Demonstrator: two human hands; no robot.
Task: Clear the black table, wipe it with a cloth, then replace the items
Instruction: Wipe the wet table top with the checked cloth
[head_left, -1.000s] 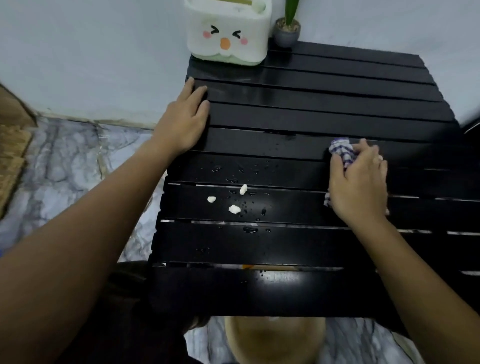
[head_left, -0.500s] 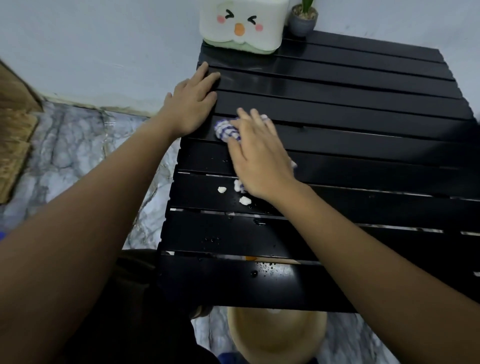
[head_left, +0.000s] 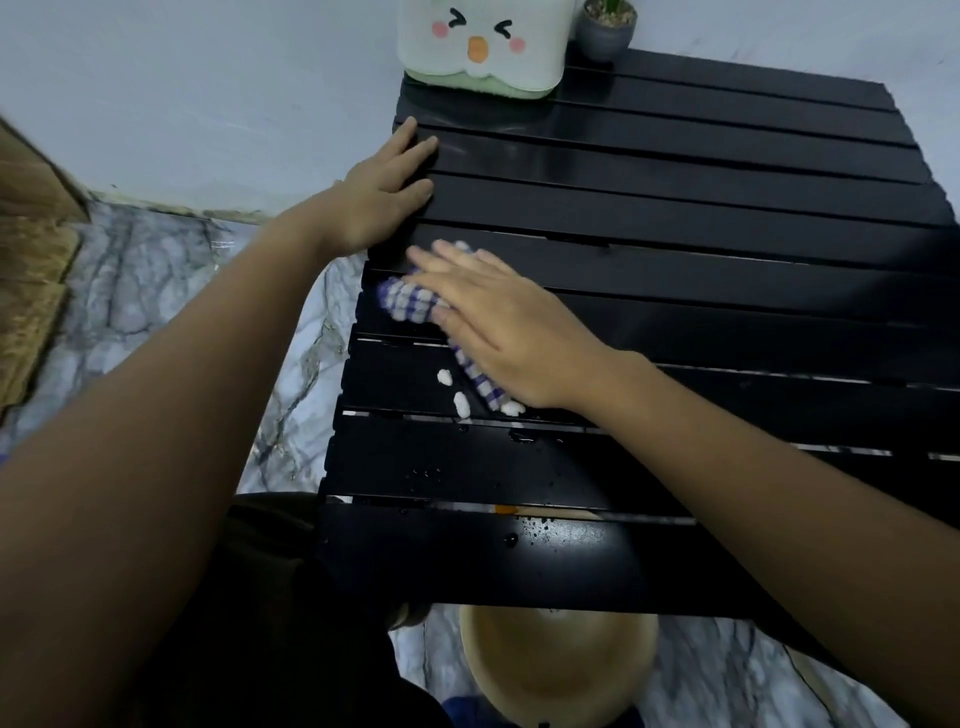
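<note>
A black slatted table (head_left: 701, 208) fills the right of the view. My right hand (head_left: 509, 327) presses flat on a blue-and-white checked cloth (head_left: 410, 304) near the table's left edge; the cloth shows at my fingertips and trails out under my palm. Three small white crumbs (head_left: 461, 404) lie on the slat just beside the cloth. Water droplets (head_left: 519, 436) dot the slats nearer to me. My left hand (head_left: 387, 192) rests flat on the table's left edge, fingers spread, holding nothing.
A white box with a cartoon face (head_left: 485, 47) and a small grey plant pot (head_left: 605, 31) stand at the table's far edge by the wall. A tan bowl (head_left: 556, 670) sits on the marble floor (head_left: 156, 291) below the near edge. A woven mat (head_left: 26, 291) lies far left.
My right hand has swept the cloth from the middle right of the table to its left edge, beside the crumbs. The left hand has stayed on the table's left edge.
</note>
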